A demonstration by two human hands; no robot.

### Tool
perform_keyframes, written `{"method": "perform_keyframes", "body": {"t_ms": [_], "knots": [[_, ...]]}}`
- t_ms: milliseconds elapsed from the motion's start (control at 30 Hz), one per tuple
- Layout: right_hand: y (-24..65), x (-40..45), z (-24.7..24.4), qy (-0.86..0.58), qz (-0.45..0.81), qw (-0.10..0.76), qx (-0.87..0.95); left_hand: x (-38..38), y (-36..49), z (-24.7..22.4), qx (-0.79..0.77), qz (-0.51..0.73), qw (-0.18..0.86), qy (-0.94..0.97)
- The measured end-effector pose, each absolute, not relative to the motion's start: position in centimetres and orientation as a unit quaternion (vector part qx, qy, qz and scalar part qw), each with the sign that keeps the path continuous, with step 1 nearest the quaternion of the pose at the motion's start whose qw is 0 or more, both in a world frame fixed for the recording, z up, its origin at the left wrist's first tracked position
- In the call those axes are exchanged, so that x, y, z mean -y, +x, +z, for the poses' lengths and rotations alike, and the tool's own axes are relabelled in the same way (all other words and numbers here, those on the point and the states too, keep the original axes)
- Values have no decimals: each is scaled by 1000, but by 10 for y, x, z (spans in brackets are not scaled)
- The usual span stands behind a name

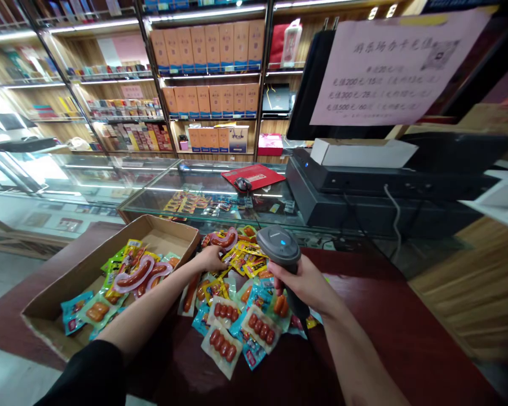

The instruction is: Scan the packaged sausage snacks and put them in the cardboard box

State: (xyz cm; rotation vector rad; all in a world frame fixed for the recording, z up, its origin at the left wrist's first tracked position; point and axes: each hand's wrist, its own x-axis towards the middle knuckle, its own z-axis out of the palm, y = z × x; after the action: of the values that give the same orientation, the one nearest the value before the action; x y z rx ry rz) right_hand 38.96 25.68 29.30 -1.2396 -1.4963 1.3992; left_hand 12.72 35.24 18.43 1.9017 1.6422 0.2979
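Observation:
My right hand [302, 279] is wrapped round the handle of a dark grey barcode scanner [278, 242]. A small blue light glows on the scanner's head, which is above a pile of packaged snacks. My left hand [211, 259] reaches into the far left of that pile, its fingers bent down among yellow packets [239, 259]. Whatever those fingers pinch is hidden. Just beyond it is a curved sausage pack [224, 239]. Nearer to me lie clear packs of small red sausages [222, 344] and blue packets [254, 349]. My left forearm crosses an open cardboard box [51, 282].
Inside the box are more sausage packs [135, 276]. Behind the dark red table [363, 316] stands a glass counter [186, 177] with a red mouse pad [264, 177] and a mouse [242, 184]. A monitor [308, 90] bearing a paper notice [389, 73] stands at the right.

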Motion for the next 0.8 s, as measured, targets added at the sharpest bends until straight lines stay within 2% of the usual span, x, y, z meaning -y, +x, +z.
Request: {"method": "perform_keyframes", "body": {"t_ms": [167, 333, 433, 567, 800], "knots": [[387, -256, 292, -475, 541, 361, 592, -350, 112, 208, -569, 95, 369, 728], [378, -255, 287, -476, 540, 340, 605, -342, 98, 235, -526, 258, 517, 624], [369, -252, 286, -465, 543, 339, 612, -335, 105, 248, -515, 320, 567, 558], [358, -243, 285, -447, 566, 328, 610, -329, 124, 247, -485, 365, 587, 536], [350, -236, 287, -445, 571, 328, 607, -325, 143, 231, -452, 396, 565, 565]]}}
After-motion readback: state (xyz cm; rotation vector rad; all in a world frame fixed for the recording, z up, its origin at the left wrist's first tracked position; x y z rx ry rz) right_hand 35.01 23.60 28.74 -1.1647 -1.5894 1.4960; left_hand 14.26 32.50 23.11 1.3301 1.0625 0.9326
